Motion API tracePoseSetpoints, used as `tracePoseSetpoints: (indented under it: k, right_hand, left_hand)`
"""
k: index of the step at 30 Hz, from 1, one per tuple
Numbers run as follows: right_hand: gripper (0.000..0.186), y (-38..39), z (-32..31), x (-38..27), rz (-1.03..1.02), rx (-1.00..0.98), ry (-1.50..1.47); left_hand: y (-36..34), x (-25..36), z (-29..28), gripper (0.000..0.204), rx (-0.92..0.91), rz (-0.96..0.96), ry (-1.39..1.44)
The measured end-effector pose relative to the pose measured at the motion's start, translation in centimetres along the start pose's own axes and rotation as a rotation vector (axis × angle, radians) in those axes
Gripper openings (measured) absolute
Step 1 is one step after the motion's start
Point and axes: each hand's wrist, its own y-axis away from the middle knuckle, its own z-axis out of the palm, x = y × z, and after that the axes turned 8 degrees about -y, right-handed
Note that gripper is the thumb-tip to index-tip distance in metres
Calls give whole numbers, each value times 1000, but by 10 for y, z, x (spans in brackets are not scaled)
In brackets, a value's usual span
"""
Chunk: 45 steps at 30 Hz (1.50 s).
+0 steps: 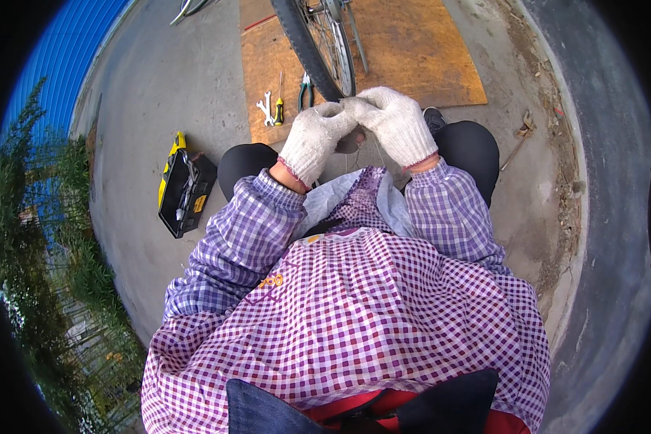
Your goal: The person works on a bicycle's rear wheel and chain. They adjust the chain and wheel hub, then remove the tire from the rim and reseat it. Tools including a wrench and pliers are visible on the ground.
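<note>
My left hand (313,139) and my right hand (396,123), both in white knitted work gloves, meet in front of my knees. Their fingers are curled and pressed together at the tips. What lies between them is mostly hidden; a small dark brownish patch shows just under the joined fingers, too unclear to name. Thin loose threads hang below the right glove. Right behind the hands is the black bicycle tyre (307,50) of a spoked wheel, its lower end close to my fingertips; I cannot tell whether they touch.
A wooden board (427,58) lies under the bicycle. On its left part are wrenches (266,108), a yellow-black screwdriver (278,110) and green-handled pliers (306,92). A black toolbox (188,199) with a yellow lid stands open on the concrete at left. My knees flank my hands.
</note>
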Motion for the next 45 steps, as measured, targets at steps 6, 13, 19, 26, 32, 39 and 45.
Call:
tracePoseSetpoints:
  k: [6, 13, 19, 26, 32, 39, 45]
  right_hand:
    - [39, -4, -3, -7, 343, 86, -223]
    - [33, -3, -2, 3, -5, 62, 190]
    - [35, -2, -6, 9, -47, 64, 251]
    - [39, -3, -13, 10, 92, 156, 125]
    - [56, -3, -27, 8, 293, 254, -62]
    - [59, 0, -7, 19, 370, 86, -82]
    - [52, -4, -1, 28, 323, 253, 44]
  left_hand:
    - [-1, -2, 3, 45, -160, -46, 108]
    - [-1, -16, -4, 50, -304, 176, 138]
    - [-10, -31, -2, 54, -446, 73, 539]
    - [-12, -21, -3, 65, -310, 266, -33]
    - [-6, 6, 0, 81, -281, 13, 623]
    - [2, 15, 5, 84, -308, 62, 639]
    - [3, 13, 12, 80, -302, 23, 691]
